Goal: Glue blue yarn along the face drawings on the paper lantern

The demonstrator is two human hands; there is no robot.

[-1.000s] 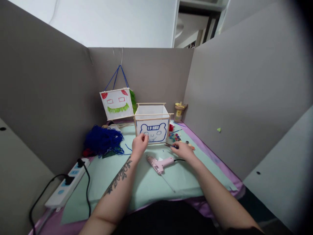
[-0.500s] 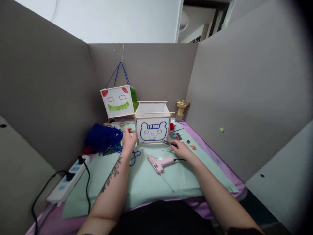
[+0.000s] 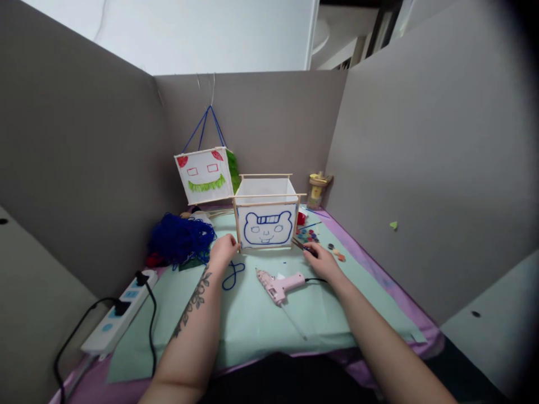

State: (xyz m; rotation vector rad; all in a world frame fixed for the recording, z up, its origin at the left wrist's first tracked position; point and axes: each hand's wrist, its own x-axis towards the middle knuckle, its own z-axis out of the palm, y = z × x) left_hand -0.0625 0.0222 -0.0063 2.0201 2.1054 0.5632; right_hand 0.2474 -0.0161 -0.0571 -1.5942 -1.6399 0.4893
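A box-shaped white paper lantern (image 3: 266, 225) with a wooden stick frame and a blue cat-like face drawn on its front stands upright mid-table. My left hand (image 3: 224, 251) is closed at its lower left corner, thumb and fingertips pinched on the frame there. In my right hand (image 3: 320, 259) is a pair of scissors (image 3: 302, 246), their tips beside the lantern's lower right edge. Close in front lies a pink hot glue gun (image 3: 280, 286) with a glue stick poking out of its back. A loop of blue yarn (image 3: 232, 275) rests near my left wrist.
A finished-looking lantern (image 3: 207, 174) hangs by blue cords at the back left. Below it sits a heap of blue yarn (image 3: 179, 238). A power strip (image 3: 120, 311) lies at the left, colored buttons (image 3: 307, 235) at the right, and a jar (image 3: 316, 191) in the back corner.
My left hand has come down to the lantern's lower corner and closed there. The scissors have shifted from the front panel's bottom edge to the right corner. The view has turned slightly.
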